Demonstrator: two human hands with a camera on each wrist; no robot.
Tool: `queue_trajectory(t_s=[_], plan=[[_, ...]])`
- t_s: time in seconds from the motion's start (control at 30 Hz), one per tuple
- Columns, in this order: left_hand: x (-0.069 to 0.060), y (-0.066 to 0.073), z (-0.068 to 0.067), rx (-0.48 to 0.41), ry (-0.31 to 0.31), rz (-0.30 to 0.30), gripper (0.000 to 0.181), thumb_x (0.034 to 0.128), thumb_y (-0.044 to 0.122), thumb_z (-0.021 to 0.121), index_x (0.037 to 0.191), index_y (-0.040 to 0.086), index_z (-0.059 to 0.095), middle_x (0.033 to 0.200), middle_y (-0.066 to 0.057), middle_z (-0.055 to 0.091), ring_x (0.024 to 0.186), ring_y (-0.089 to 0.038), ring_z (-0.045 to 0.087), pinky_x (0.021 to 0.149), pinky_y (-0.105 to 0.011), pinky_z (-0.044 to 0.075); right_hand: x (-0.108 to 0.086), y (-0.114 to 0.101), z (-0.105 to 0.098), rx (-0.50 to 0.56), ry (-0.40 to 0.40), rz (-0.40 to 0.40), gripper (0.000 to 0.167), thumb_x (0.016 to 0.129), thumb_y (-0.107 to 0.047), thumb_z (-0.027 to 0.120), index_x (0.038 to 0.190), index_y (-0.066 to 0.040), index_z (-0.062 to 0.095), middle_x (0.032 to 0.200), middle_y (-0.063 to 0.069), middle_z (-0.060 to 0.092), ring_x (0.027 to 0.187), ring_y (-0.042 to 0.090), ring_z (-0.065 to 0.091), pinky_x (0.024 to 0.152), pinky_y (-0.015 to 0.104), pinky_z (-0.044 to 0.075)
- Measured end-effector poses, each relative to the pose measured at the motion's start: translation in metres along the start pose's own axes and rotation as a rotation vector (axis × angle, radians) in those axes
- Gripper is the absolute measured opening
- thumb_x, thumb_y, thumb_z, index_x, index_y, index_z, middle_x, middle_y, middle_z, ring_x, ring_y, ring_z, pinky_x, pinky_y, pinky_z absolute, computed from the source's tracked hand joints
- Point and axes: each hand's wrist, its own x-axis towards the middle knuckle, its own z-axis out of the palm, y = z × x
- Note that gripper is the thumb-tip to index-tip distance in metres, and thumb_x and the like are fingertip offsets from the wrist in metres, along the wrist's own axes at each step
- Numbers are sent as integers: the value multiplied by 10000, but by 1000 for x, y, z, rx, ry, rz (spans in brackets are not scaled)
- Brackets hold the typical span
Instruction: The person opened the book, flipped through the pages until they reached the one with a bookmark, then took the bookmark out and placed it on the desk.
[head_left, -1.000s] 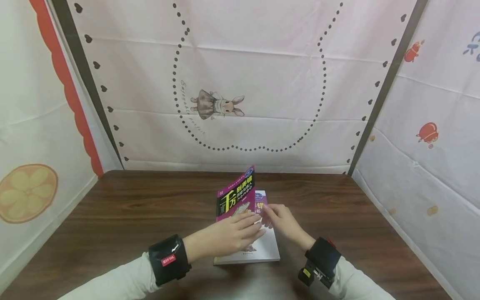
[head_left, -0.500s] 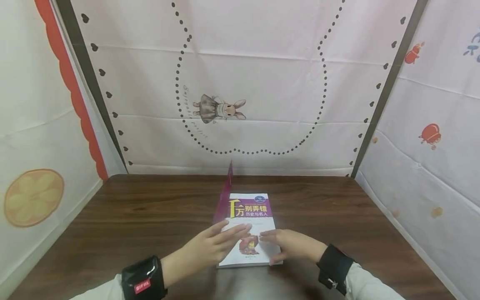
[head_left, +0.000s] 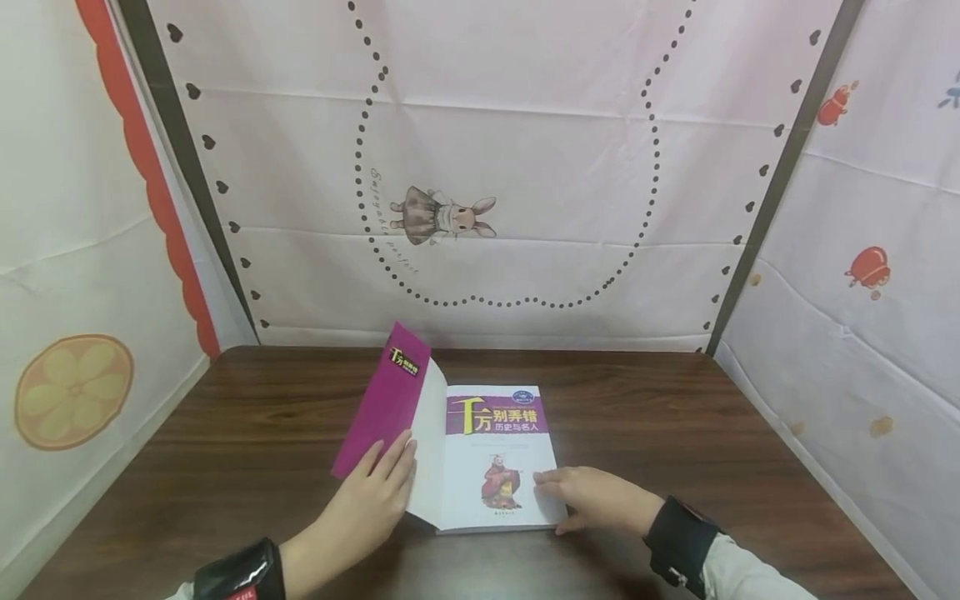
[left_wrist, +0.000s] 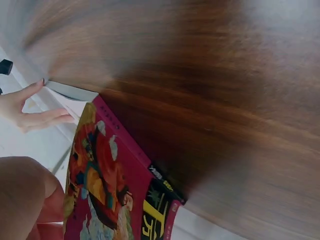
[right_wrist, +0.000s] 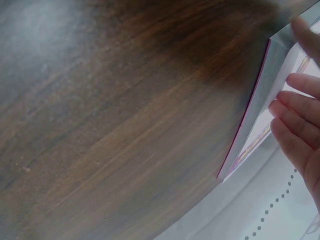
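A paperback book [head_left: 468, 492] lies on the table with its front cover [head_left: 427, 454] lifted to the left, showing a white title page with a purple band and a small robed figure. The cover's magenta flap [head_left: 382, 408] is folded out. Against the cover's inner side rest the fairly straight fingers of my left hand [head_left: 371, 500]. From the left wrist view, the colourful cover front [left_wrist: 107, 175] is tilted up. My right hand [head_left: 600, 500] rests on the book's right edge. In the right wrist view its fingers [right_wrist: 295, 107] lie extended over the page, thumb near the lower edge.
The brown wooden table [head_left: 247, 450] extends around the book. Behind it hangs a pale cloth [head_left: 562, 183] with dotted lines and a rabbit print. Patterned cloths also border the left and right sides.
The cover has swung from upright over to the left, exposing the title page and flap. My left hand has moved left with it; my right hand came down to the book's right edge.
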Motion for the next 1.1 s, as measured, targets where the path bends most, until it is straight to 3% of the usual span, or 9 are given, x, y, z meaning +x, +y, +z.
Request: queue_trajectory(t_s=[0.13,0.27,0.43,0.57,0.73,0.83,0.93,1.1], plan=[[-7,1,1,-27,-77,-35,374,713,259,771,1002,28,714,1098,-170,673,1083,-305,626,767,-434,573,1,1,0,14,8,9,555,753,-289,773,1233,-65,607,1280,82,615,1149,205,604,947,319,509],[-17,3,5,-62,-112,-71,307,750,198,692,999,18,705,1076,-182,672,1036,-309,644,704,-439,577,-1,3,1,55,4,11,545,754,-290,766,1233,-81,612,1273,67,622,1143,191,606,940,308,512],[-26,2,12,-88,-150,-44,355,722,216,737,1007,6,702,1031,-167,686,932,-268,682,585,-343,572,-1,6,-2,101,-11,2,527,765,-276,754,1234,-79,615,1266,62,626,1144,181,610,931,301,517],[-30,2,21,-133,-128,-25,331,721,213,733,969,-4,701,957,-146,696,837,-220,690,525,-287,550,-1,7,-6,122,-27,7,518,772,-254,750,1237,-73,615,1261,59,630,1145,172,611,928,294,518],[-36,3,37,-301,-100,-68,273,724,137,727,959,8,677,873,-114,687,733,-190,687,543,-293,552,-2,8,-9,106,-39,-4,501,788,-213,745,1245,-61,609,1241,57,642,1120,150,622,918,274,521],[-39,4,42,-386,-129,-90,370,733,107,721,1092,51,651,782,-55,631,609,-120,595,504,-237,492,-2,8,-10,80,-38,-38,463,801,-173,737,1229,-47,617,1204,60,663,1068,131,642,885,246,531],[-40,5,43,-414,-166,-103,452,753,106,707,1198,110,626,712,-14,539,554,-87,448,463,-201,392,-3,8,-11,49,-28,-86,394,808,-132,726,1182,-42,643,1117,42,700,961,81,660,818,194,537],[-34,2,38,-511,-259,-153,412,786,117,687,1195,128,636,709,-7,495,572,-77,378,453,-186,342,-4,7,-11,-93,48,-181,260,809,-78,708,1068,-90,690,950,-25,724,798,13,634,710,142,520]])
